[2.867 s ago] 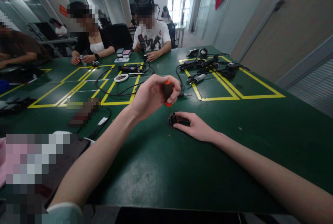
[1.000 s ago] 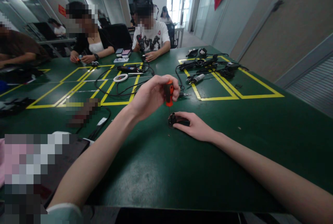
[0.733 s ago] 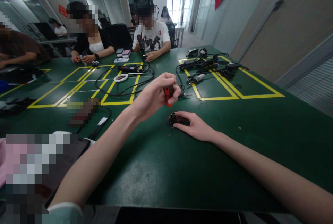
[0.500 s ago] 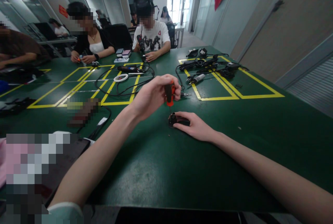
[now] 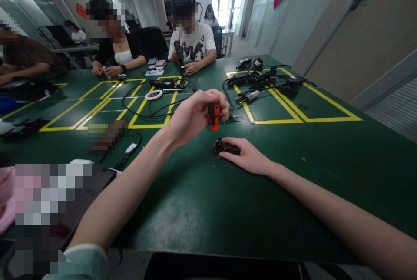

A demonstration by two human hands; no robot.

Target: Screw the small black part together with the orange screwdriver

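Observation:
My left hand (image 5: 203,110) is closed around the red and black handle of a screwdriver (image 5: 214,117). The screwdriver stands upright, its thin shaft pointing down at a small black part (image 5: 217,149) on the green table. A short dark cylinder sticks up from that part. With thumb and fingers my right hand (image 5: 244,154) grips the black part from the right and keeps it on the tabletop. Whether the tip sits in a screw is too small to make out.
Black cables and adapters (image 5: 263,78) lie at the back right inside yellow tape lines. A white ring (image 5: 153,94) and a cabled black tool (image 5: 164,84) rest beyond my left hand. A phone-like dark slab (image 5: 100,184) is at the left. Co-workers (image 5: 192,41) sit across the green table (image 5: 276,215).
The whole view has shifted slightly, moving the scene a little rightward. Both hands keep their grips, and the screwdriver stays over the black part.

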